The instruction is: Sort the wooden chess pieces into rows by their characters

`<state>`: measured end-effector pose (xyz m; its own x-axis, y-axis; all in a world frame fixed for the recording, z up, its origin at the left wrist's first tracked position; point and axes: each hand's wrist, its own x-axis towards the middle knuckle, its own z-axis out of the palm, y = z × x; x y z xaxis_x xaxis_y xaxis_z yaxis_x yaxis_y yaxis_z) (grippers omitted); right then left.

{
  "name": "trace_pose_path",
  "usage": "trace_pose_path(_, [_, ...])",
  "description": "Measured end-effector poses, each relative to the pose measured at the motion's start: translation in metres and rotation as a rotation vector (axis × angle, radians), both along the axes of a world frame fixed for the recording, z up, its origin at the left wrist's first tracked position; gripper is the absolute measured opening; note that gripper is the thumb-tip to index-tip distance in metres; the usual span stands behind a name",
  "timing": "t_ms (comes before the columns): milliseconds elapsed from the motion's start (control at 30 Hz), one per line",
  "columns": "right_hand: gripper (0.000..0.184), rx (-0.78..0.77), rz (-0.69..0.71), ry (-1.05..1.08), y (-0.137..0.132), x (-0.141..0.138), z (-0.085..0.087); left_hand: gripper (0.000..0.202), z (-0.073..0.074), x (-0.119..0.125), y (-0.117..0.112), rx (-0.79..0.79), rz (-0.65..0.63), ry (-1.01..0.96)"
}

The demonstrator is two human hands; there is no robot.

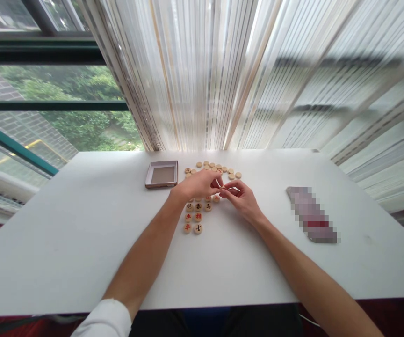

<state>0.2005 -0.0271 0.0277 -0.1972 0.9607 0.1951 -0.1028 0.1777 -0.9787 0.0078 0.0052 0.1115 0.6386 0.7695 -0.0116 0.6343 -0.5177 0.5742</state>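
Note:
Round wooden chess pieces lie on a white table (82, 243). Several face-down ones (219, 168) sit in a loose group at the far middle. Several face-up ones (198, 217) with red or black characters lie in short rows nearer to me. My left hand (197, 185) hovers over the top of the rows with its fingertips pinched together. My right hand (240, 196) meets it from the right, fingers curled and pinched. The two sets of fingertips touch around a small piece (222, 188) that I can barely see.
A shallow square box (162, 174) lies open left of the pieces. A long flat blurred object (312, 214) lies on the table's right side. Striped curtains hang behind the table, with a window at the left.

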Motion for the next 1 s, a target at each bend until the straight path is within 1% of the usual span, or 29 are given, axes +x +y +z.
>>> trace_pose_path(200, [0.029, -0.021, -0.003, -0.003, -0.0008, -0.0007, 0.0020, 0.017, 0.0012, 0.0006, -0.0015, -0.027, 0.005, 0.016])
trace_pose_path(367, [0.029, -0.005, -0.004, -0.031, -0.0018, -0.0002, 0.0038, 0.017, 0.0014, 0.0012, -0.0020, -0.034, 0.002, 0.013])
trace_pose_path(767, [0.029, 0.002, 0.003, -0.008, 0.0006, 0.0026, -0.0028, 0.017, -0.0008, 0.0008, 0.0012, -0.022, 0.010, -0.013])
trace_pose_path(1000, [0.031, 0.012, 0.012, -0.007, -0.0002, 0.0011, 0.0004, 0.018, -0.0022, -0.0009, 0.0025, -0.012, 0.018, 0.000])
